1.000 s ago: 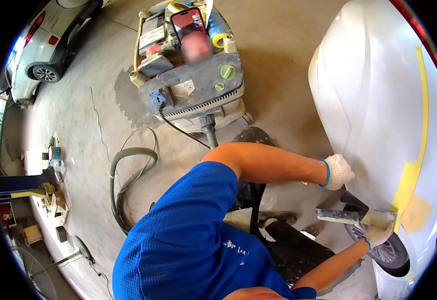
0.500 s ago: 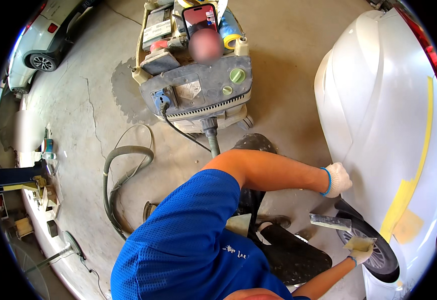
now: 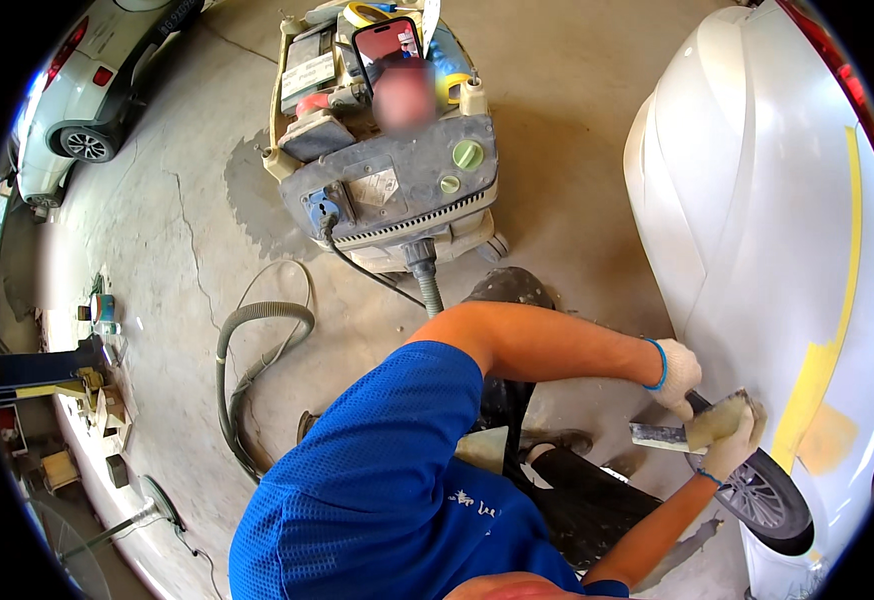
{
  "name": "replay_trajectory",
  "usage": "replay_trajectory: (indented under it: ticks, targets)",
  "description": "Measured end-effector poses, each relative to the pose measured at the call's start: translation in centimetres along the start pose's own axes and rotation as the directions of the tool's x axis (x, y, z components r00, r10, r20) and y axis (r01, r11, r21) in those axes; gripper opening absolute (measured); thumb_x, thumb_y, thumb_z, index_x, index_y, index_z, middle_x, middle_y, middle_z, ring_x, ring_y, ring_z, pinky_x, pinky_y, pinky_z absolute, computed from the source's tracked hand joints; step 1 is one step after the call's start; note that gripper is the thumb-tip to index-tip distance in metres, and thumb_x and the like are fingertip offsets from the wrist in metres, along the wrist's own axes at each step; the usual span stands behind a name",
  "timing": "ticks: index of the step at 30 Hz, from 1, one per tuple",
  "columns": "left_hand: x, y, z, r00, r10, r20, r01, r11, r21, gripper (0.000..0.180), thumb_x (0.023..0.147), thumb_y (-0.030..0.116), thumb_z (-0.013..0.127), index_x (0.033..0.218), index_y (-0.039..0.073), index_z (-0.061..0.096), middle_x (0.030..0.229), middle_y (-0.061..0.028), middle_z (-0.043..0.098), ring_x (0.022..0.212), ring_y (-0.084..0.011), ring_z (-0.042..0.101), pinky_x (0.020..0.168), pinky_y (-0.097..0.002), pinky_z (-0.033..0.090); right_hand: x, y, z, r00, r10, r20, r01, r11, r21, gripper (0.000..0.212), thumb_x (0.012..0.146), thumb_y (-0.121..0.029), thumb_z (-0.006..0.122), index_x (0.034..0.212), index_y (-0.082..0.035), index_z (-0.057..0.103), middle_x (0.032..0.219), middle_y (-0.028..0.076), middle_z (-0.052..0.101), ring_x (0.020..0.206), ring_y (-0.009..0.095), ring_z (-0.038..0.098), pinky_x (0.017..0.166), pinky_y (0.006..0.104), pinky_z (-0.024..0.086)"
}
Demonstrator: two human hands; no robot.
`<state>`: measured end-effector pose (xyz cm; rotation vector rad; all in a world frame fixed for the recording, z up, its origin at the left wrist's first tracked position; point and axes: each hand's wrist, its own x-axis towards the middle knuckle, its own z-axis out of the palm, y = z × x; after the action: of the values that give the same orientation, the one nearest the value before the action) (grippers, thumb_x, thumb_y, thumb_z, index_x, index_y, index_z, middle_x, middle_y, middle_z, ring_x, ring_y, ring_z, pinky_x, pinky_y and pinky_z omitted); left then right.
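Observation:
My left hand [image 3: 673, 378], in a white knit glove with a blue cuff, is closed, fingers pointing down beside the white car's body [image 3: 697, 180]. What it grips is hidden. Below it is a long, flat, dark-grey plate [image 3: 657, 436] seen nearly edge-on; I cannot tell what carries it. My right hand [image 3: 735, 447], gloved too, is closed on a yellowish-beige flat putty scraper [image 3: 714, 420]. The scraper overlaps the plate's right end, above the car's wheel [image 3: 760, 500]. Yellow masking tape [image 3: 800, 410] runs along the car, with a beige patch [image 3: 825, 440] beside it.
A wheeled dust-extractor cart [image 3: 397, 185] stands ahead, carrying a propped phone [image 3: 387, 45], tape rolls and sanding tools. Its grey hose [image 3: 225, 380] loops over the concrete floor at left. Another white car [image 3: 107, 90] is at far left; a fan [image 3: 152, 510] stands lower left.
My right hand has lifted the scraper up and inward from near the wheel, bringing it over the plate's end. My left hand has lowered slightly, its fingers tipping down. The view has shifted a little.

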<state>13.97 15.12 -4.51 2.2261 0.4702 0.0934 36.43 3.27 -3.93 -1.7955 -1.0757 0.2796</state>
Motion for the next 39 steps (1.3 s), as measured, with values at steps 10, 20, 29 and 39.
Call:
replay_trajectory:
  ticks: [10,20,29,39]
  targets:
    - [0.5,-0.5,-4.5,0.89,-0.105,-0.444,-0.065,0.934,-0.352,0.043,0.097,0.041,0.052,0.113,0.006,0.069,0.103,-0.0206,0.071,0.1,-0.0347,0.068,0.087,-0.0428,0.054,-3.2,-3.5,3.0,0.979,0.105,0.173,-0.145,0.96,0.238,0.011,0.093,-0.001,0.053,0.098,-0.003,0.062,0.08,0.003,0.06,0.071,0.013,0.057,0.06,0.0277,0.049]
    - [0.9,0.8,-2.1,0.995,0.029,-0.097,-0.047,0.981,-0.186,0.033,0.097,0.032,0.056,0.107,0.003,0.068,0.089,-0.0183,0.07,0.078,-0.0329,0.069,0.075,-0.041,0.054,-1.9,-4.8,3.3,0.973,0.004,0.23,-0.042,0.986,0.162,0.009,0.088,-0.002,0.059,0.096,0.0,0.062,0.087,0.003,0.063,0.083,0.01,0.058,0.076,0.0253,0.049]
    - [1.1,0.5,-1.6,0.993,0.047,-0.107,-0.036,0.995,0.098,0.028,0.095,0.03,0.054,0.094,0.006,0.067,0.085,-0.0162,0.068,0.084,-0.036,0.065,0.077,-0.0467,0.052,7.6,-6.3,-2.4,0.995,0.0,0.095,-0.035,0.932,0.361,0.014,0.094,-0.01,0.059,0.101,0.0,0.065,0.086,0.007,0.067,0.075,0.015,0.063,0.072,0.0292,0.053]
    - [1.5,-0.1,-0.7,0.983,0.177,-0.052,-0.153,0.94,0.306,0.024,0.092,0.026,0.054,0.096,0.009,0.069,0.089,-0.0122,0.069,0.088,-0.0342,0.065,0.078,-0.0473,0.052,5.2,7.6,-16.3,0.917,0.388,-0.092,-0.333,0.871,0.361,0.027,0.09,-0.006,0.055,0.112,0.008,0.063,0.104,0.018,0.068,0.094,0.028,0.07,0.084,0.035,0.057]
